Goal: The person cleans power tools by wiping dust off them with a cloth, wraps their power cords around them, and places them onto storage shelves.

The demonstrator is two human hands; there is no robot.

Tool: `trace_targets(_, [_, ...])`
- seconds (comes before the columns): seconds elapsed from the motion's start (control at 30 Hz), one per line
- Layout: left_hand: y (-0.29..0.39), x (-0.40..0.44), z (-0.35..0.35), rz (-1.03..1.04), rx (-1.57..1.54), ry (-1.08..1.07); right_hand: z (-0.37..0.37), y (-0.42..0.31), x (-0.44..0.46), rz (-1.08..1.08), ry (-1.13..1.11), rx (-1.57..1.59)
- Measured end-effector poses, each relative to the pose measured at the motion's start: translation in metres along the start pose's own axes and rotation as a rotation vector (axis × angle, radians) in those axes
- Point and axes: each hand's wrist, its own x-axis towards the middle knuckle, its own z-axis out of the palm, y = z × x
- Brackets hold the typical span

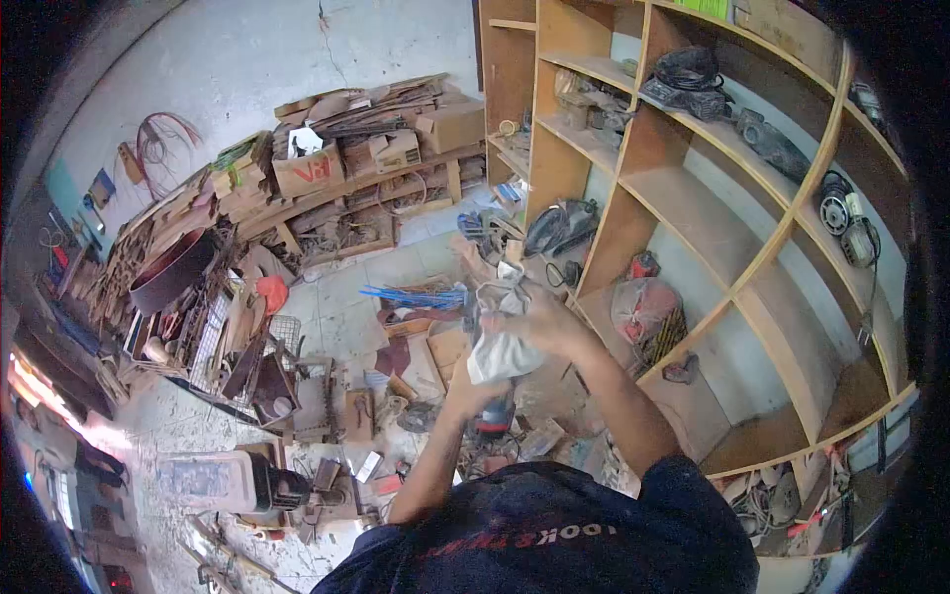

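Note:
A crumpled white cloth (500,358) hangs in front of me, bunched at the top and fuller below. My left hand (472,393) is closed on its lower left side, with its fingers partly hidden by the fabric. At the upper right of the cloth, my right hand (546,325) grips the bunched part; motion blurs its fingers. Beyond the cloth, a bundle of blue strips (416,295) lies over a low pile on the floor. A dark tool with red parts (494,416) shows just below my hands, too blurred to name.
A wooden shelf unit (683,188) curves along the right, holding black bags and motor-like parts. Wood scraps and cardboard boxes (307,172) fill the back bench. Wire baskets (213,342) and an overturned stool-like object (213,480) stand left, among floor clutter.

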Motion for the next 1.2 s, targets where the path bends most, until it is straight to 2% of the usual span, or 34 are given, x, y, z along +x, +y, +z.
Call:
trace_targets(0.03, [-0.008,-0.004,0.0,-0.162,-0.138,-0.099,0.004,0.024,0.013,0.095,-0.189,0.129])
trace_targets(0.07, [-0.012,-0.006,-0.002,-0.241,-0.209,-0.154,0.005,0.043,0.022,0.191,-0.376,0.26])
trace_targets(0.1, [-0.015,-0.007,-0.004,-0.323,-0.276,-0.204,0.004,0.052,0.022,0.194,-0.374,0.258])
trace_targets(0.17, [-0.012,-0.015,-0.01,-0.298,-0.349,-0.285,0.002,0.072,0.015,-0.194,-0.297,0.213])
trace_targets(0.2, [-0.006,-0.018,-0.011,-0.26,-0.375,-0.299,-0.001,0.096,0.02,-0.191,-0.3,0.215])
trace_targets(0.23, [-0.001,-0.021,-0.012,-0.223,-0.402,-0.313,-0.007,0.125,0.033,-0.197,-0.331,-0.187])
trace_targets(0.27, [-0.002,-0.027,-0.015,-0.29,-0.423,-0.288,-0.009,0.139,0.042,-0.202,-0.353,-0.59])
trace_targets(0.3, [-0.003,-0.03,-0.018,-0.358,-0.443,-0.261,-0.014,0.124,0.035,-0.207,-0.356,-0.588])
trace_targets(0.37, [-0.017,-0.026,-0.021,-0.404,-0.484,-0.224,-0.044,0.054,0.002,0.278,-0.031,0.777])
trace_targets(0.4, [-0.022,-0.025,-0.02,-0.456,-0.525,-0.196,-0.038,0.026,-0.004,0.319,-0.055,0.882])
trace_targets(0.43, [-0.019,-0.022,-0.02,-0.468,-0.529,-0.191,-0.02,0.016,-0.014,0.17,0.04,0.58])
trace_targets(0.47, [-0.012,-0.015,-0.02,-0.465,-0.44,-0.249,0.001,0.011,-0.019,0.008,0.08,0.384])
trace_targets(0.5, [-0.009,-0.011,-0.02,-0.46,-0.35,-0.312,0.013,0.028,-0.015,-0.067,0.097,0.29])
trace_targets(0.53, [-0.014,-0.013,-0.014,-0.383,-0.519,-0.214,0.026,0.045,-0.012,-0.139,0.12,0.195])
trace_targets(0.57, [-0.017,-0.014,-0.015,-0.4,-0.519,-0.218,0.036,0.094,0.01,0.028,0.244,0.169])
trace_targets(0.6, [-0.017,-0.015,-0.014,-0.421,-0.606,-0.202,0.036,0.092,0.015,0.197,0.362,0.136])
trace_targets(0.63, [-0.015,-0.016,-0.015,-0.44,-0.689,-0.184,0.039,0.089,0.004,0.211,0.36,0.139])
trace_targets(0.7, [-0.009,-0.005,-0.013,-0.335,-0.695,-0.134,0.035,0.057,-0.009,0.294,0.57,1.0])
trace_targets(0.73, [-0.009,-0.003,-0.011,-0.367,-0.743,-0.01,0.037,0.043,-0.024,0.373,0.494,0.874])
trace_targets(0.77, [-0.011,-0.005,-0.009,-0.411,-0.789,0.114,0.055,0.03,-0.042,0.358,0.413,0.668])
trace_targets(0.8, [-0.016,0.003,-0.011,-0.357,-0.791,0.104,0.076,0.016,-0.056,0.333,0.332,0.464])
trace_targets(0.83, [-0.008,0.011,-0.012,-0.361,-0.793,0.102,0.113,0.029,-0.06,-0.055,0.584,0.411])
trace_targets(0.9, [0.016,0.021,-0.013,-0.226,-0.824,0.201,0.103,0.02,-0.089,-0.01,0.245,0.477])
trace_targets(0.97, [0.003,0.025,-0.022,-0.215,-0.782,0.224,0.132,0.086,-0.108,0.054,0.281,0.358])
trace_targets(1.03, [0.0,0.025,-0.031,-0.258,-0.862,0.232,0.13,0.13,-0.123,0.123,0.319,0.248])
trace_targets(1.1, [0.002,0.032,-0.043,-0.247,-0.905,0.249,0.102,0.151,-0.125,0.292,0.13,0.699])
trace_targets(1.13, [0.005,0.039,-0.048,-0.227,-0.957,0.268,0.102,0.149,-0.123,0.287,0.131,0.699])
trace_targets(1.2, [0.018,0.049,-0.054,-0.179,-0.957,0.323,0.103,0.134,-0.131,0.351,-0.041,0.89])
